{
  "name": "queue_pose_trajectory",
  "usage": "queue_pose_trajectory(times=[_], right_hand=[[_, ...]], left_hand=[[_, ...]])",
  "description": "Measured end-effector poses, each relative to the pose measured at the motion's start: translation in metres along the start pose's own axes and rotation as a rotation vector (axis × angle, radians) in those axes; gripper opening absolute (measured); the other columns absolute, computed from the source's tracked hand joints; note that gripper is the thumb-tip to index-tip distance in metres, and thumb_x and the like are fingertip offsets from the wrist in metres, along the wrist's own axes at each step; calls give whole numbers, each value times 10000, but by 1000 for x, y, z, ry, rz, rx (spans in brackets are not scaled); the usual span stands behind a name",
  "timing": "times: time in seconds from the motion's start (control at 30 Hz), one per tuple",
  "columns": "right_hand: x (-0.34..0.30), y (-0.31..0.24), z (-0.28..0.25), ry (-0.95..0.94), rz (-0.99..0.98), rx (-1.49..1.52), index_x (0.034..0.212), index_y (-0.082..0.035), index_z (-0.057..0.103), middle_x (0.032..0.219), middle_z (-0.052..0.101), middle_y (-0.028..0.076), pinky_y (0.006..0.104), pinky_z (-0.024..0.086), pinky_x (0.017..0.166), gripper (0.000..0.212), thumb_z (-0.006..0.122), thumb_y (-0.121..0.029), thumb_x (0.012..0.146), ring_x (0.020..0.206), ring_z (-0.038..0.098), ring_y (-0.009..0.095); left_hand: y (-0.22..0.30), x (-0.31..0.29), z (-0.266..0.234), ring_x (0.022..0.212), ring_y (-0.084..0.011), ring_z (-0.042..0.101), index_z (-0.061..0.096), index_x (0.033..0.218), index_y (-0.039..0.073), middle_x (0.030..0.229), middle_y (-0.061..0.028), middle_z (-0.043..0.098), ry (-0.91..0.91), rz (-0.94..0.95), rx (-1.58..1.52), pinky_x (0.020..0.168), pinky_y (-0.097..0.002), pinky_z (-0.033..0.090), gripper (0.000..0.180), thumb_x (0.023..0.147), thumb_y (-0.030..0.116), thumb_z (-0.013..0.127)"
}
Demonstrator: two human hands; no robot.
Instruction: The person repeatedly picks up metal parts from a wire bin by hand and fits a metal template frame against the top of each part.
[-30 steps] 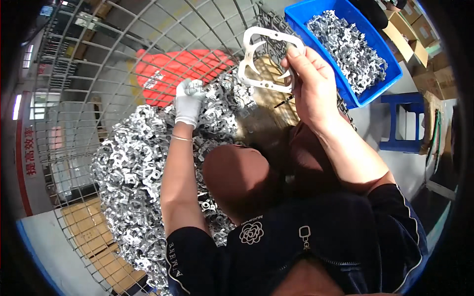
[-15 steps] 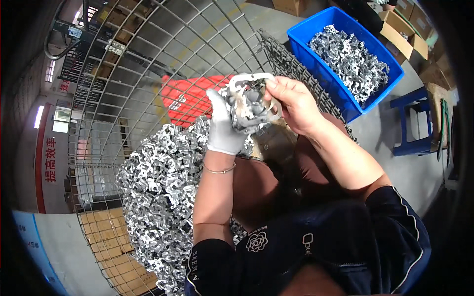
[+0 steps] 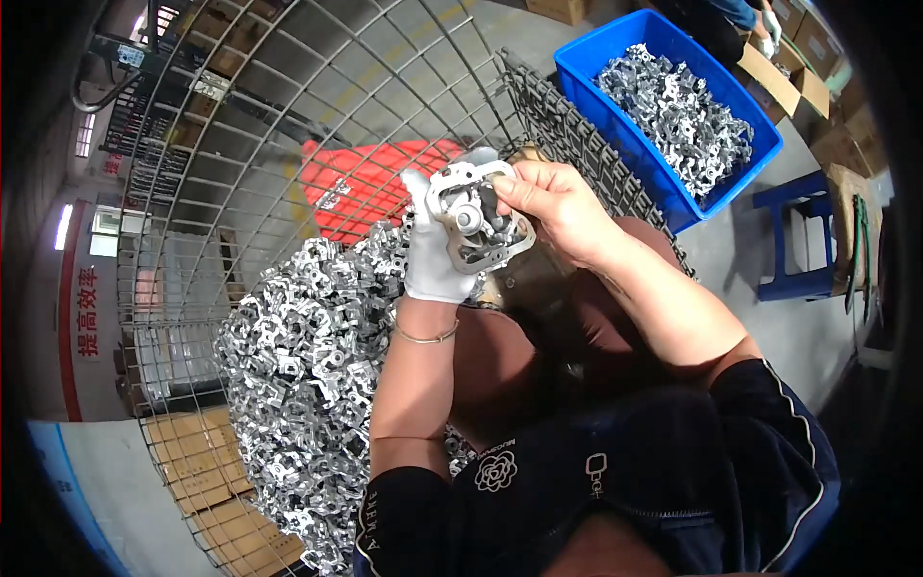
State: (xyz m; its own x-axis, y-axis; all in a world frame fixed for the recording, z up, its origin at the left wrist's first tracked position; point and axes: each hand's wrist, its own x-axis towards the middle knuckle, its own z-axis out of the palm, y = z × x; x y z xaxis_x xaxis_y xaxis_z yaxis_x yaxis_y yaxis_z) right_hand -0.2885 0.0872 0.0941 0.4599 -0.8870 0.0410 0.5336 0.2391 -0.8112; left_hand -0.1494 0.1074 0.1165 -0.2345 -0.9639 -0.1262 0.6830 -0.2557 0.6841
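Observation:
Over the pile of parts I hold a silver cast metal pedal body (image 3: 469, 219), an open frame with small holes round its rim and a round boss in the middle. My left hand (image 3: 432, 258), in a pale glove, cups it from the left and beneath, most of its fingers hidden behind the metal. Bare, my right hand (image 3: 560, 205) pinches the frame's upper right edge between thumb and fingers. Below and left lies a large heap of similar silver castings (image 3: 317, 385), partly covered by my left forearm.
A wire mesh cage (image 3: 370, 91) surrounds the heap. Beyond its right side stands a blue bin (image 3: 630, 144) of silver castings. Nearby are a blue stool (image 3: 793, 236), an open carton (image 3: 769, 79) and a co-worker's gloved hand (image 3: 769, 34). A red sack (image 3: 361, 183) lies behind the mesh.
The pedal body has turned, so its frame and central boss now face me. My right fingers have shifted along its edge. A co-worker's gloved hand has come into sight at the top right.

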Motion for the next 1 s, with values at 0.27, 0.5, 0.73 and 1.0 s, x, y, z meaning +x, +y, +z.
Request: queue_pose_trajectory(times=[0.27, 0.5, 0.73, 1.0], right_hand=[[0, 1, 2, 8, -6, -44, 705, -44, 567, 672, 554, -22, 191, 362, 549, 219, 537, -191, 865, 613, 453, 29], [-3, -4, 2, 77, 41, -84, 688, -51, 566, 633, 533, -33, 194, 338, 504, 224, 548, -196, 857, 561, 420, 23], [2, 7, 0, 177, 53, -185, 664, -50, 562, 577, 507, -32, 202, 300, 451, 224, 570, -195, 836, 505, 382, 29], [7, 3, 2, 225, 117, -200, 645, -49, 552, 548, 475, -32, 221, 288, 439, 238, 582, -202, 824, 487, 362, 41]], left_hand=[[-1, 0, 2, 756, -194, 611, 491, 1103, 50, 934, -81, 607, 34, 9, -39, 642, -323, 531, 674, 834, 612, 232], [-5, 3, 3, 787, -181, 603, 488, 1089, 48, 941, -76, 601, 15, 28, 39, 663, -318, 526, 674, 832, 616, 232], [-9, 7, 9, 645, -130, 565, 529, 1013, 46, 802, -40, 596, 223, 37, 134, 538, -243, 476, 651, 845, 609, 249], [-8, 9, 8, 605, -126, 564, 557, 952, 64, 708, -21, 589, 306, -15, 57, 549, -258, 487, 606, 845, 596, 287]])
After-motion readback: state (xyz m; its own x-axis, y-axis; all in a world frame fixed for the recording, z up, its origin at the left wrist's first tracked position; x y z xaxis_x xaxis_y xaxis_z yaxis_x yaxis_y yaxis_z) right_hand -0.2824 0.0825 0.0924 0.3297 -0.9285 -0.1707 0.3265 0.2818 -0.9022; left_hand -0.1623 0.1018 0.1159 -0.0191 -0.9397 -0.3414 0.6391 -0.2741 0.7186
